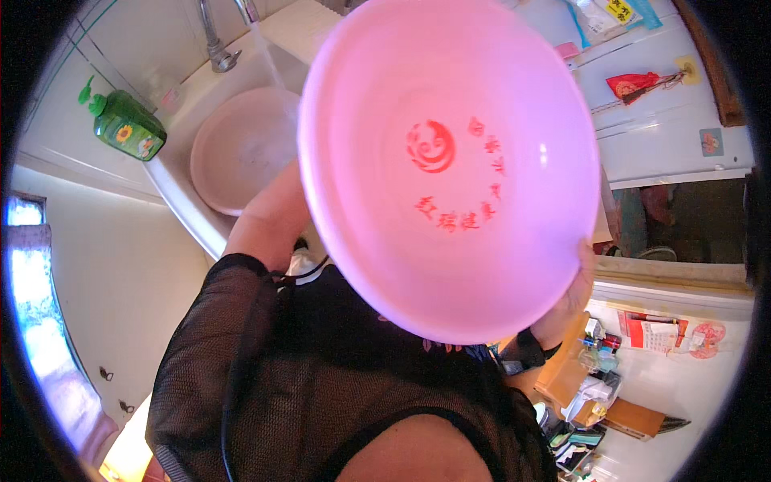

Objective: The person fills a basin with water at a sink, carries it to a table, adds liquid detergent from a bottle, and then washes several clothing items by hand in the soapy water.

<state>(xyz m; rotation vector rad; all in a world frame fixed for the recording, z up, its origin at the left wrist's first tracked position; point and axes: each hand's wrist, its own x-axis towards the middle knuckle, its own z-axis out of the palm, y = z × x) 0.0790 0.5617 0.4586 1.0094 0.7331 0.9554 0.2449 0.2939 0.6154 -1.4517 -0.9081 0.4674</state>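
A large pink plastic basin is lifted and tilted, its inside facing me, with a red emblem and red writing on the bottom. My right hand grips its lower right rim, thumb over the edge. From the left, my left forearm reaches behind the basin. That hand is hidden, so its hold cannot be made out. Beyond the forearm, a second, paler pink basin sits in the white sink. Water runs down towards it from a metal tap.
A green pump bottle stands on the ledge left of the sink. A red pouch hangs on the white wall at upper right. Several small items crowd an orange-brown surface at lower right. A bright window lies far left.
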